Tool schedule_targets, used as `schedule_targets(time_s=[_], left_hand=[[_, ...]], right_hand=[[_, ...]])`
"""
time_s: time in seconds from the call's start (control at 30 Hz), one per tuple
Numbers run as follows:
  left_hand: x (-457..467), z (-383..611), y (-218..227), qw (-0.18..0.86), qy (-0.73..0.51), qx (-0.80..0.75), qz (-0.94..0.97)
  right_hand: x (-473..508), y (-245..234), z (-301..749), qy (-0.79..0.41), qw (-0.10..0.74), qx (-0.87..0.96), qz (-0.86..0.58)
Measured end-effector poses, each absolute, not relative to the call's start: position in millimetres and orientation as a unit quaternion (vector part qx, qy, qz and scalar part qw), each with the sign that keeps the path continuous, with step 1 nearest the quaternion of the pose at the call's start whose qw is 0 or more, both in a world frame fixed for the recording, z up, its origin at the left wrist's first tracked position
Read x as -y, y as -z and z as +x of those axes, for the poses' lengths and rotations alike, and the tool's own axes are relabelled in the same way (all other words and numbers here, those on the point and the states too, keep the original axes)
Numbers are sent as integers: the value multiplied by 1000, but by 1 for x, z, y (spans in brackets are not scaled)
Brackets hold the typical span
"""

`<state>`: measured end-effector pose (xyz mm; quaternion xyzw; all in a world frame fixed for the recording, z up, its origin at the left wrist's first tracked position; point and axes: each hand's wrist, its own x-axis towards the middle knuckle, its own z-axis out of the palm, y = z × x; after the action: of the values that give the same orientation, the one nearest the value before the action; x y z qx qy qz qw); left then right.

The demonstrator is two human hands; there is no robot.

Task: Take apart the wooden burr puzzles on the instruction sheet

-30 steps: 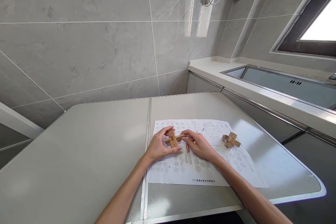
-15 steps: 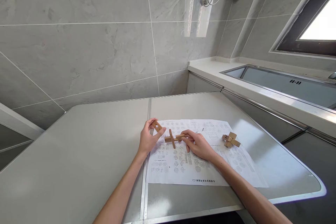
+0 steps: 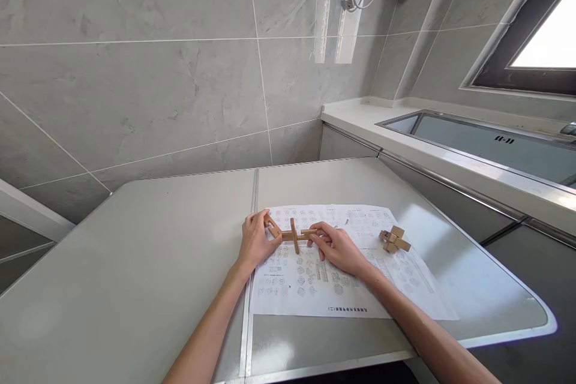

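My left hand (image 3: pixel 257 241) is closed on a flat wooden puzzle piece (image 3: pixel 272 226) with an opening in it. That piece is tilted and meets the left end of a cross-shaped pair of wooden puzzle pieces (image 3: pixel 294 235); whether the two interlock I cannot tell. My right hand (image 3: pixel 335 245) pinches the right end of the crossed pieces between thumb and fingers, above the printed sheet. To the right, an assembled wooden burr puzzle (image 3: pixel 394 239) rests on the sheet.
Beneath my hands lies a white paper sheet (image 3: pixel 355 303) printed with small diagrams. It covers part of a grey folding table (image 3: pixel 135 288) with a metal seam (image 3: pixel 246 336). A counter with a sink (image 3: pixel 477 138) stands at the right, a tiled wall (image 3: pixel 180 90) behind.
My left hand has moved slightly down, bringing its flat piece against the left end of the crossed pieces. My right hand has hardly moved.
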<state>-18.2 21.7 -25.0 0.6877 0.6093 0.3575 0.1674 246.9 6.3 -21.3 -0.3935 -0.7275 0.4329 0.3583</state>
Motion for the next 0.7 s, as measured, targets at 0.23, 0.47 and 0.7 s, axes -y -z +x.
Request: schedule_targets(time_s=[0.23, 0.47, 0.7], left_hand=[[-22, -20, 26, 186, -373, -593, 689], [-13, -8, 4, 266, -450, -565, 639], [1, 10, -11, 511, -437, -422, 608]], right_hand=[[-6, 22, 247, -444, 364, 718, -392], [-11, 24, 246, -493, 394, 673, -387], [-14, 15, 251, -582, 400, 611, -357]])
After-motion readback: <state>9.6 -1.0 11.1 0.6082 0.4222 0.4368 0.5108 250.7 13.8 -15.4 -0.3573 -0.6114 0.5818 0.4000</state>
